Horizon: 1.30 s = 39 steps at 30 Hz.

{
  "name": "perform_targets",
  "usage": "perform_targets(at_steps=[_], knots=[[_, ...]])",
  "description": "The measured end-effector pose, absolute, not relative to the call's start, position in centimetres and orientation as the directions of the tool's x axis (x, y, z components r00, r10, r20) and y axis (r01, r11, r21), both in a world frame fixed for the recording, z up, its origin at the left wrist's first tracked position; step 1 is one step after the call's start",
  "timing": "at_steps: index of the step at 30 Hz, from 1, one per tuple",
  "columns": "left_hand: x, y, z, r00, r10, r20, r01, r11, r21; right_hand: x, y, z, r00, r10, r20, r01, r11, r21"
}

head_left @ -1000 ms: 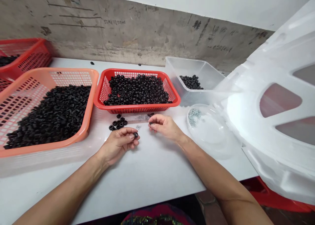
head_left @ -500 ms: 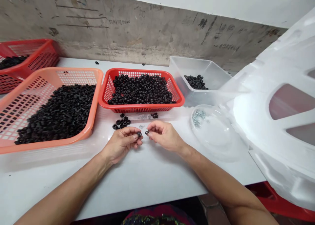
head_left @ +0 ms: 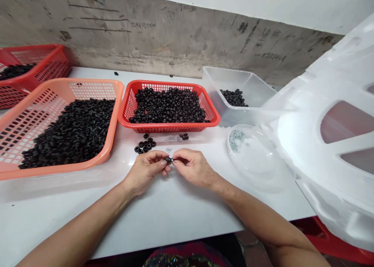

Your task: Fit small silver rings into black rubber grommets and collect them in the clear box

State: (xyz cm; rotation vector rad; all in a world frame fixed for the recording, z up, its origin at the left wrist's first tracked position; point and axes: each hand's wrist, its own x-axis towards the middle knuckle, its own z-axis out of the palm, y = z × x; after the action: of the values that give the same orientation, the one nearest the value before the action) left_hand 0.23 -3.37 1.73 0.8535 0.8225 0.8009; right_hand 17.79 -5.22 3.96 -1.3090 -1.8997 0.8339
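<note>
Between the thumb and fingers of my left hand (head_left: 147, 169) is a small round black plastic part (head_left: 167, 159). My right hand (head_left: 194, 166) pinches at its right side, where a small pale or shiny bit shows at the fingertips; its kind is too small to make out. Just beyond my left hand lie several black ring-like parts (head_left: 145, 144) on the white table (head_left: 163, 220). A few smaller black pieces (head_left: 184, 136) lie past my right hand. Tiny shiny metal bits (head_left: 168, 150) are scattered between the two groups.
A red basket (head_left: 169, 125) of round black parts stands ahead. To its left are an orange basket (head_left: 109, 142) of black pieces and another red basket (head_left: 49, 60). On the right are a clear bin (head_left: 213, 92), a clear lid (head_left: 260, 158) with metal bits, and a large white plastic form (head_left: 304, 134).
My right hand has come left, and its fingertips now meet the black part in my left hand. The small black piece at its fingertips no longer shows apart.
</note>
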Motion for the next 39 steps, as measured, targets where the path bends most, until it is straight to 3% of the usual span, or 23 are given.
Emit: perform_targets(at_steps=[7,13,19,26,32,36,39], knots=[[0.4,-3.5,1.5,0.378,0.894,-0.238,-0.119,0.303,0.946,17.6,-5.6,3.6,-0.320,0.910,0.264,0.560,0.406,-0.722],[0.6,-3.7,1.5,0.328,0.928,-0.177,-0.020,0.194,0.981,17.4,-5.6,3.6,-0.257,0.946,0.197,0.515,0.307,-0.800],[0.5,-3.8,1.1,0.343,0.926,-0.158,0.050,0.150,0.987,17.3,-5.4,3.2,-0.194,0.974,0.120,0.555,0.210,-0.805],[0.3,-4.0,0.8,0.327,0.938,-0.116,0.042,0.108,0.993,17.1,-5.5,3.2,-0.272,0.934,0.230,0.587,0.351,-0.730],[0.1,-4.0,1.3,0.399,0.912,-0.092,0.048,0.080,0.996,17.6,-5.0,3.3,-0.258,0.966,-0.003,0.418,0.109,-0.902],[0.1,-4.1,1.7,0.398,0.901,-0.172,0.063,0.160,0.985,17.6,-4.6,3.1,-0.244,0.958,-0.151,0.284,-0.078,-0.956],[0.2,-4.2,1.7,0.382,0.897,-0.220,0.093,0.199,0.975,17.3,-4.7,3.0,-0.236,0.960,-0.148,0.321,-0.067,-0.945]])
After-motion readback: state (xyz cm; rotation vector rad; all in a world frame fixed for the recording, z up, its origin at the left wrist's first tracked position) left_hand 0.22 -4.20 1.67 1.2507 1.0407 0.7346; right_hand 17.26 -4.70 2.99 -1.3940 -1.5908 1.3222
